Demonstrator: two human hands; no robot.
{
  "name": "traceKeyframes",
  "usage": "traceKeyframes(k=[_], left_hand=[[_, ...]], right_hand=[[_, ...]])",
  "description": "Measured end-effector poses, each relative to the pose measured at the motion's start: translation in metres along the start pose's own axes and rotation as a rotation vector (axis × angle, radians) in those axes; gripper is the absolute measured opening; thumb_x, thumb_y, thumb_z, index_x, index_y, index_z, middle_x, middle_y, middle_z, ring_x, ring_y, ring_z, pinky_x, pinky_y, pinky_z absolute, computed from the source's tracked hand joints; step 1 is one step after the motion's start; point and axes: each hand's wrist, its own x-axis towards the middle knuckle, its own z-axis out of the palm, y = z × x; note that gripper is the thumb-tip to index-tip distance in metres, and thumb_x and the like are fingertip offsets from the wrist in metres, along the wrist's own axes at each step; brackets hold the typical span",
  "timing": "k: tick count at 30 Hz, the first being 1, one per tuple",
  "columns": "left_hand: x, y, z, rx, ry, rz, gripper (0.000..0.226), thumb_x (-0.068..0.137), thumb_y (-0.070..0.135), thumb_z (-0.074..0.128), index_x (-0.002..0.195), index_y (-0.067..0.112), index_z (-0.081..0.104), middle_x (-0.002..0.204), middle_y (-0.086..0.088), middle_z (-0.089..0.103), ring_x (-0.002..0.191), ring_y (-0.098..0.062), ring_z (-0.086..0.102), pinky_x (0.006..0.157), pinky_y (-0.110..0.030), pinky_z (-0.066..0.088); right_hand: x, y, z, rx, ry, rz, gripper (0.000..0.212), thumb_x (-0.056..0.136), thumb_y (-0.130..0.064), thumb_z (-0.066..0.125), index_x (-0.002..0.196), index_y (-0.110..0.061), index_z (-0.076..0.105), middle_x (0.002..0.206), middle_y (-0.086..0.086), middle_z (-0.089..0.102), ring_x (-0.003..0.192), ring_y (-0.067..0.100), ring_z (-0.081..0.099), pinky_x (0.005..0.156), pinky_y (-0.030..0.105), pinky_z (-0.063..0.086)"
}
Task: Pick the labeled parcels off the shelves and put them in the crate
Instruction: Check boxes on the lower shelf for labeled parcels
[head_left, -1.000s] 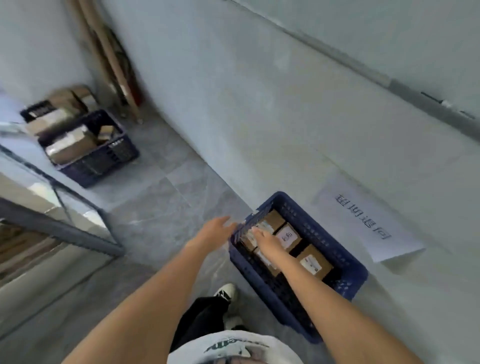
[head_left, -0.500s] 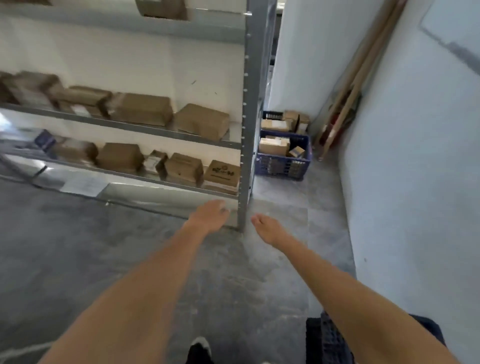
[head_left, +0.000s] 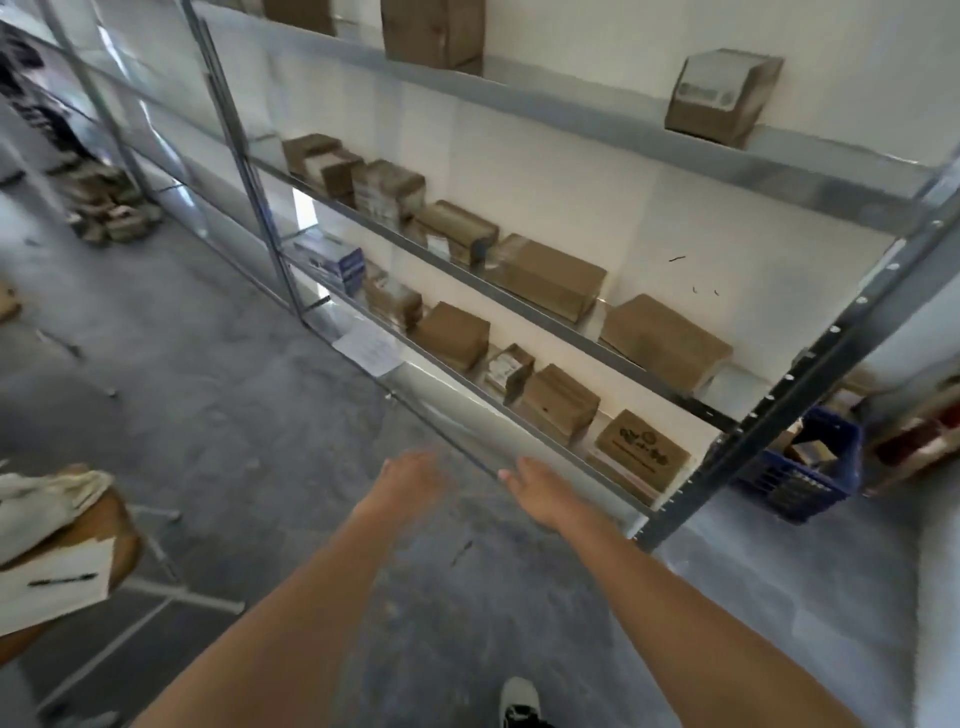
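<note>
Grey metal shelves (head_left: 597, 343) run along the white wall, with several brown cardboard parcels on them. On the lowest shelf stand a small parcel with a white label (head_left: 508, 370), a plain box (head_left: 558, 402) and a printed box (head_left: 641, 451). My left hand (head_left: 410, 480) and my right hand (head_left: 540, 488) are stretched out low in front of the bottom shelf, fingers relaxed, holding nothing. A blue crate (head_left: 802, 470) with boxes in it stands on the floor behind the shelf's right post.
A wooden stool (head_left: 98, 530) with a cloth, paper and a pen stands at the left. Loose boxes (head_left: 111, 215) lie on the floor far left. A paper sheet (head_left: 366, 348) hangs on the shelf edge. My shoe (head_left: 519, 701) shows on the grey floor.
The view has swung from the blue crate by the wall round to the shelves. Both hands left the crate and now reach empty toward the bottom shelf.
</note>
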Motion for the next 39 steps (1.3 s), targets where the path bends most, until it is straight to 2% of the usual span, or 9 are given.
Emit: traceKeyframes(k=[3, 6, 11, 18, 22, 25, 30, 34, 39], left_hand=[[0.026, -0.029, -0.018, -0.107, 0.042, -0.099, 0.028, 0.091, 0.027, 0.056, 0.109, 0.009, 0.067, 0.113, -0.016, 0.066, 0.112, -0.034, 0.059, 0.096, -0.045, 0.046], [0.068, -0.058, -0.031, -0.163, 0.089, -0.178, 0.054, 0.079, 0.049, 0.047, 0.107, 0.006, 0.065, 0.109, -0.018, 0.065, 0.106, -0.039, 0.060, 0.089, -0.045, 0.050], [0.079, -0.055, -0.082, -0.136, 0.173, -0.243, 0.047, 0.086, 0.038, 0.047, 0.121, 0.010, 0.060, 0.127, -0.015, 0.059, 0.117, -0.038, 0.056, 0.096, -0.042, 0.046], [0.123, -0.134, -0.125, -0.087, 0.192, -0.398, 0.047, 0.098, 0.036, 0.044, 0.138, 0.012, 0.049, 0.140, -0.014, 0.050, 0.131, -0.031, 0.045, 0.111, -0.040, 0.031], [0.153, -0.186, -0.158, -0.077, 0.170, -0.466, 0.051, 0.099, 0.038, 0.044, 0.142, 0.012, 0.044, 0.142, -0.015, 0.048, 0.133, -0.031, 0.042, 0.112, -0.041, 0.029], [0.179, -0.217, -0.189, -0.099, 0.169, -0.470, 0.048, 0.099, 0.036, 0.042, 0.140, 0.011, 0.045, 0.140, -0.016, 0.049, 0.131, -0.032, 0.044, 0.113, -0.043, 0.029], [0.224, -0.260, -0.244, -0.130, 0.172, -0.465, 0.055, 0.100, 0.038, 0.041, 0.146, 0.010, 0.037, 0.149, -0.015, 0.040, 0.138, -0.030, 0.036, 0.116, -0.043, 0.025], [0.260, -0.287, -0.274, -0.170, 0.181, -0.429, 0.056, 0.099, 0.038, 0.042, 0.148, 0.010, 0.035, 0.151, -0.014, 0.037, 0.140, -0.029, 0.034, 0.117, -0.044, 0.023], [0.317, -0.328, -0.313, -0.193, 0.165, -0.443, 0.057, 0.100, 0.039, 0.041, 0.149, 0.010, 0.033, 0.153, -0.013, 0.033, 0.142, -0.030, 0.030, 0.118, -0.040, 0.020]], right_hand=[[0.044, -0.024, -0.007, -0.052, -0.056, -0.069, 0.064, 0.104, -0.048, 0.030, 0.152, -0.006, 0.027, 0.160, 0.015, 0.025, 0.148, 0.029, 0.023, 0.119, 0.045, 0.023], [0.092, -0.049, -0.020, -0.071, -0.063, -0.132, 0.065, 0.104, -0.049, 0.031, 0.153, -0.007, 0.027, 0.161, 0.014, 0.025, 0.148, 0.029, 0.024, 0.119, 0.046, 0.022], [0.158, -0.094, -0.040, -0.128, -0.098, -0.232, 0.067, 0.102, -0.054, 0.030, 0.151, -0.007, 0.033, 0.158, 0.015, 0.031, 0.146, 0.030, 0.029, 0.117, 0.045, 0.027], [0.239, -0.182, -0.037, -0.225, -0.197, -0.352, 0.066, 0.105, -0.048, 0.029, 0.152, -0.003, 0.026, 0.162, 0.014, 0.021, 0.150, 0.026, 0.017, 0.121, 0.042, 0.017], [0.292, -0.230, -0.031, -0.223, -0.213, -0.369, 0.067, 0.105, -0.048, 0.028, 0.154, -0.003, 0.022, 0.163, 0.014, 0.017, 0.152, 0.026, 0.013, 0.122, 0.041, 0.015], [0.328, -0.264, -0.036, -0.211, -0.184, -0.337, 0.067, 0.103, -0.051, 0.027, 0.153, -0.007, 0.027, 0.162, 0.012, 0.021, 0.151, 0.026, 0.016, 0.120, 0.047, 0.019], [0.374, -0.311, -0.053, -0.218, -0.193, -0.289, 0.069, 0.104, -0.053, 0.025, 0.157, -0.009, 0.016, 0.165, 0.009, 0.010, 0.153, 0.024, 0.007, 0.122, 0.046, 0.013], [0.420, -0.346, -0.056, -0.215, -0.198, -0.256, 0.070, 0.103, -0.054, 0.026, 0.156, -0.009, 0.020, 0.164, 0.013, 0.014, 0.151, 0.028, 0.013, 0.121, 0.047, 0.018], [0.484, -0.397, -0.061, -0.229, -0.185, -0.260, 0.061, 0.101, -0.052, 0.029, 0.143, -0.009, 0.041, 0.153, 0.013, 0.037, 0.140, 0.030, 0.037, 0.114, 0.047, 0.031]])
